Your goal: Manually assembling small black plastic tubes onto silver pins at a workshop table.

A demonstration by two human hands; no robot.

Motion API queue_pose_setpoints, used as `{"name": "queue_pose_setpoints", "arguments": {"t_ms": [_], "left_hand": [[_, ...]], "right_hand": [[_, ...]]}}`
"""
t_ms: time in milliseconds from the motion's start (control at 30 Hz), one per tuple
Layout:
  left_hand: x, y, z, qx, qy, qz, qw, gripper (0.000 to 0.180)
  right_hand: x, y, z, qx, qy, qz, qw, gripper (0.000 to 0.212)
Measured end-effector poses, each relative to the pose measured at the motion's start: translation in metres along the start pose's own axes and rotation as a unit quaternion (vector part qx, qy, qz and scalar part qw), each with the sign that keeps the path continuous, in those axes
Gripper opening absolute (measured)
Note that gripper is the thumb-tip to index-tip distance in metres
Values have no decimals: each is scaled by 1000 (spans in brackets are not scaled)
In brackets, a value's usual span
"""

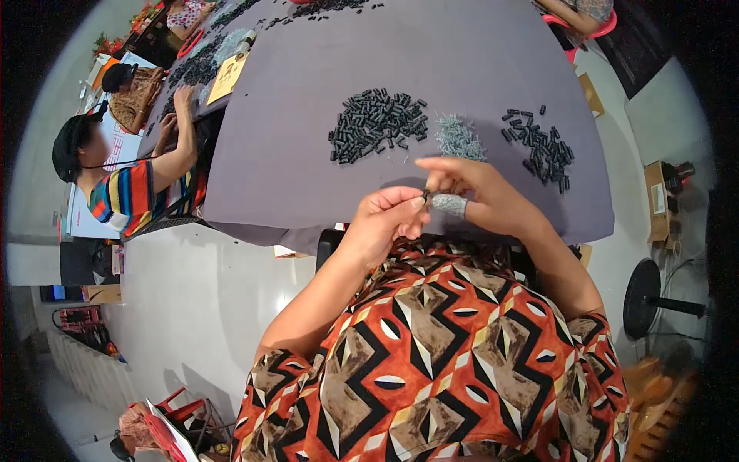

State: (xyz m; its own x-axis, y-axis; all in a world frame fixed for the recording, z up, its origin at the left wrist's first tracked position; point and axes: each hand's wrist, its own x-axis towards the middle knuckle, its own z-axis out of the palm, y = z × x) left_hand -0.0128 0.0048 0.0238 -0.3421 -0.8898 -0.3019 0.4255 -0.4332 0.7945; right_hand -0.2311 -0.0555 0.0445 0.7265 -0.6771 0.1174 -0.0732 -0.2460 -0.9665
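Observation:
Above the near edge of the table, my left hand (391, 222) pinches a small black cylindrical piece (426, 195) between thumb and fingertips. Against it comes my right hand (489, 192), index finger stretched out, other fingers bent toward the piece. A grey wrapping (449, 204) covers the right thumb. Whatever the right fingertips hold is too small to make out. Beyond my hands lies a large heap of black cylinders (377, 127). Beside it is a heap of thin silvery pins (459, 138), just past my right fingers. Farther right spreads a looser heap of black pieces (543, 146).
A grey cloth covers the table (277, 115). At the left, a person in a striped shirt (127, 192) works by more black pieces and a yellow card (228, 77). Others sit at the far side. A black fan (643, 299) stands at the right.

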Motion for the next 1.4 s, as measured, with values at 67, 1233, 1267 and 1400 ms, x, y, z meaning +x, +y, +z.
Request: {"name": "queue_pose_setpoints", "arguments": {"t_ms": [67,1233,1267,1400], "left_hand": [[1,-4,4,-12,22,13,1000,14],[-2,-31,0,25,63,6,998,19],[-2,-33,-1,25,63,6,998,19],[-1,-38,-1,42,44,-13,998,22]], "right_hand": [[1,-14,5,-115,14,-42,992,54],[0,27,46,-427,57,-95,897,30],[-2,29,46,-428,57,-95,897,30],[-7,33,46,-413,47,-82,906,25]]}}
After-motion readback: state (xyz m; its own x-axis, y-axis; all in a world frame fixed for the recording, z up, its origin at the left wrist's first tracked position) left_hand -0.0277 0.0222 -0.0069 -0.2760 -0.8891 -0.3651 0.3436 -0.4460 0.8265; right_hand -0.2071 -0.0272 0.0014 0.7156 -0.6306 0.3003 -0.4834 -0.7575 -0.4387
